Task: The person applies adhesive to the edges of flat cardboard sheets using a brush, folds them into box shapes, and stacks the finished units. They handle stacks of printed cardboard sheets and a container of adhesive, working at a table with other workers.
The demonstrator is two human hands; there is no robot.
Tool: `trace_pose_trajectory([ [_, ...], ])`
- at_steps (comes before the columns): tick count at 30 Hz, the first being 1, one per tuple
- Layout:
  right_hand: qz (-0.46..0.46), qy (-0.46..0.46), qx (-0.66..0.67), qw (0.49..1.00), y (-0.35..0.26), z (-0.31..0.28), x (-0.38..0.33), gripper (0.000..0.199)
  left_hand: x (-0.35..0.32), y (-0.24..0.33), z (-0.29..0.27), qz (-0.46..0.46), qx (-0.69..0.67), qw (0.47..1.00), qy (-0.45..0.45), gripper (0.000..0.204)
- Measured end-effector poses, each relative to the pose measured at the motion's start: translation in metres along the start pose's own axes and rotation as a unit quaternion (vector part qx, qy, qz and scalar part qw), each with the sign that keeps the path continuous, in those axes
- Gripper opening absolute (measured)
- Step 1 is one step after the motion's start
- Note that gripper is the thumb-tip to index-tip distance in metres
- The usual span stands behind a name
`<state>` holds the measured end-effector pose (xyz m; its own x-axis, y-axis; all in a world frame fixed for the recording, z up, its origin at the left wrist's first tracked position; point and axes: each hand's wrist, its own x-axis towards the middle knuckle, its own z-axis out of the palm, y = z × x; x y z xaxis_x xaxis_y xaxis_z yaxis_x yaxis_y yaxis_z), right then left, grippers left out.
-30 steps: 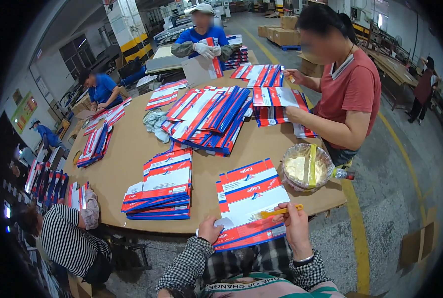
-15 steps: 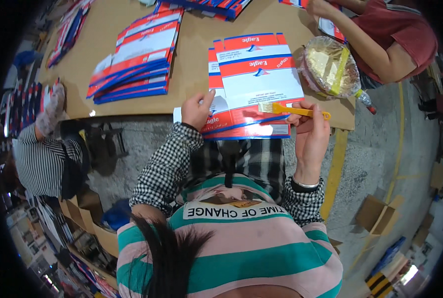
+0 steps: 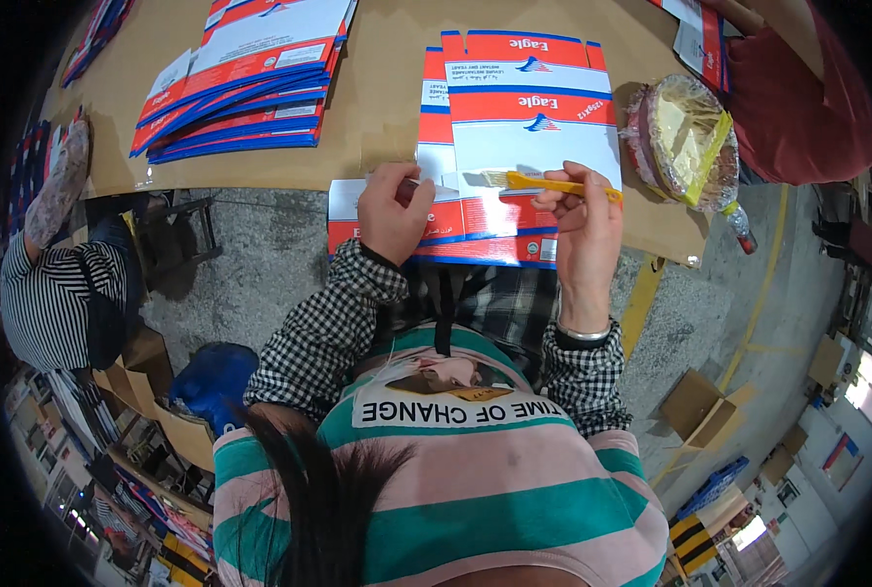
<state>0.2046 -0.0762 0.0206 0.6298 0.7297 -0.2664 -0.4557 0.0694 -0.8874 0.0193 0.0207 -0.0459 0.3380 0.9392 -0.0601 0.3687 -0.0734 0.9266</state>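
Flat printed cartons in red, white and blue lie at the table's front edge before me. My left hand is closed at the left part of the top carton, thumb against curled fingers; a carton panel sticks out to the left beneath it. My right hand grips the yellow handle of a flat brush. Its pale bristles point left and rest on or just over the carton's white panel. To the right of the cartons stands a plastic-wrapped bowl with pale paste inside and a yellow strip across it.
A tall pile of flat cartons stands left on the brown table. At the right, a person in a red top handles another carton. Someone in a striped shirt sits at the left. An open cardboard box lies on the floor.
The brush has moved slightly up and left over the carton with my right hand. A carton panel now extends left under my left hand. The whole view has shifted slightly.
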Motion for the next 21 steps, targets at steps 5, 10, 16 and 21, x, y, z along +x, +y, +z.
trace_pose_trajectory([
  [5, 0.029, -0.004, -0.038, 0.999, 0.017, 0.008, 0.01, 0.029, -0.011, -0.006, 0.001, 0.063, -0.018, 0.998, 0.013, 0.02],
  [10, 0.051, -0.023, -0.05, 0.997, 0.032, 0.008, 0.018, 0.027, -0.012, -0.011, 0.001, 0.084, 0.004, 0.996, 0.02, 0.02],
  [16, 0.077, -0.042, -0.069, 0.994, 0.04, 0.007, 0.021, 0.026, -0.013, -0.01, 0.0, 0.086, 0.013, 0.996, 0.025, 0.021],
  [21, 0.082, -0.039, -0.074, 0.993, 0.04, 0.004, 0.021, 0.025, -0.013, -0.009, 0.0, 0.091, 0.01, 0.995, 0.027, 0.021],
])
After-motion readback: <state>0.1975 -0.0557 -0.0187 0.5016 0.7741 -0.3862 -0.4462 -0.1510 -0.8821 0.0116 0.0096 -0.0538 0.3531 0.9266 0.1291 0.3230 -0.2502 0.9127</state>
